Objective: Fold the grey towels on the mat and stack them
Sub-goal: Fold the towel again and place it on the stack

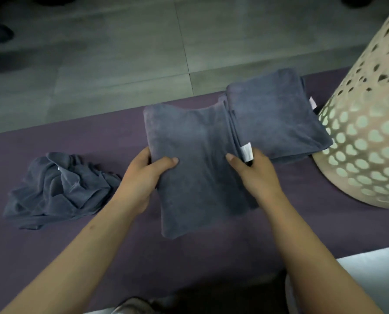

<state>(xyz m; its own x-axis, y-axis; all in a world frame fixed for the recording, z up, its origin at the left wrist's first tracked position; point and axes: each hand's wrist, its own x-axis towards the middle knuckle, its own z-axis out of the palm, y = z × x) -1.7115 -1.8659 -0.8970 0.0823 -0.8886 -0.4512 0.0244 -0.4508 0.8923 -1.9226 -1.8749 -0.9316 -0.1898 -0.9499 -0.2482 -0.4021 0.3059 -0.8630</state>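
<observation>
1. Purple mat [53, 141] spread over grey tiled floor [98, 53].
2. Perforated cream basket [368, 137] at right, touching stack of folded towels [277, 118].
3. Crumpled towel [57, 189] lying at left on mat.
4. Folded towel [198, 164] mid-mat, pinched at both side edges: left hand [148, 175], right hand [254, 171], thumbs on top.

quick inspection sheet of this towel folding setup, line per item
surface: purple mat, towels lying on it
job's things: folded towel held at both side edges; stack of folded towels to its right; crumpled towel at left, not yet folded
clutter: perforated basket beside the stack
grippers: left hand and right hand each pinch the folded towel
cables: nothing seen
surroundings: grey tiled floor beyond the mat
</observation>
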